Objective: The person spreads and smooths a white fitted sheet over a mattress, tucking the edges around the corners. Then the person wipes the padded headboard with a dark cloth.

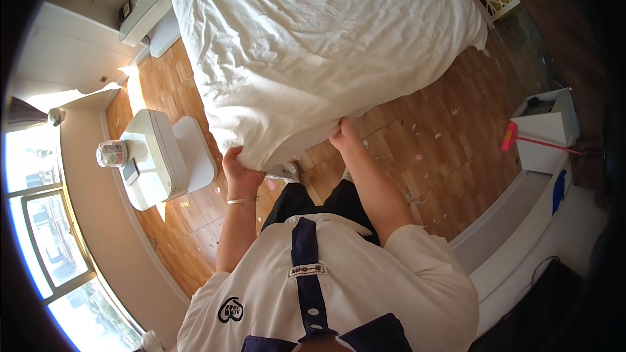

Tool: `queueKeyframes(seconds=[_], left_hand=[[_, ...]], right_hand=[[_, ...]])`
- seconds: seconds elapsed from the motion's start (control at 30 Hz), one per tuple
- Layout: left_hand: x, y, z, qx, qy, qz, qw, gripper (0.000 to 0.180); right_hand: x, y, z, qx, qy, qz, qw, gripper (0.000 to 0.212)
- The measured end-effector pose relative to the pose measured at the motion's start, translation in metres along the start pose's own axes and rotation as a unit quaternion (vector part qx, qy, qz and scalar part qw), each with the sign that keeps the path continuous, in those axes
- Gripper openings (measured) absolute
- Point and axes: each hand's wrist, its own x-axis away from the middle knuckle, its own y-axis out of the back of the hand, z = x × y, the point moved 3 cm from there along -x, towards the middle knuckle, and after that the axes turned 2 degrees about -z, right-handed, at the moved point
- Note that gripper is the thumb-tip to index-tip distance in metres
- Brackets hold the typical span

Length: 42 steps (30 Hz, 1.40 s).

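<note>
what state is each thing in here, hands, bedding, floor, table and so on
left hand: closed on the bedding's near-left corner
right hand: closed on its near edge
white bedding: wrinkled, spread out, near edge held
wooden floor: littered with small scraps
near bedside table: standing by the wall, things on top
clear container: on that table, contents unclear
window: bright with daylight, open or shut unclear

From where I stand, both bare forearms (377, 186) reach forward, the left hand (241, 173) and right hand (344, 135) apart, each curled in a grip.
</note>
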Motion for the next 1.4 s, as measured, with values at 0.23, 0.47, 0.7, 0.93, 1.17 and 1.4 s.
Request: queueKeyframes(seconds=[0.23,0.47,0.7,0.93,1.17,1.4], left_hand=[[-0.031,0.036,0.009,0.019,0.037,-0.03,0.999,0.053],[-0.019,0.054,0.058,0.017,0.069,-0.068,0.995,0.055],[-0.008,0.063,0.059,0.04,0.022,-0.064,0.997,0.057],[0.001,0.093,0.061,0.124,-0.04,-0.053,0.99,0.059],[-0.006,0.126,0.16,0.186,0.036,-0.068,0.979,0.066],[-0.064,0.087,0.221,0.093,0.072,-0.048,0.992,0.051]], right_hand=[[0.068,0.089,-0.042,0.181,-0.042,-0.116,0.976,0.042],[0.04,0.13,0.007,0.251,0.162,-0.265,0.917,0.047],[0.025,0.085,0.001,0.138,-0.059,-0.226,0.962,0.031],[0.022,0.057,-0.009,0.118,-0.125,-0.009,0.985,0.031],[0.107,0.1,-0.003,0.233,-0.101,-0.031,0.967,0.028],[0.113,0.082,0.021,0.322,-0.149,-0.017,0.935,0.049]])
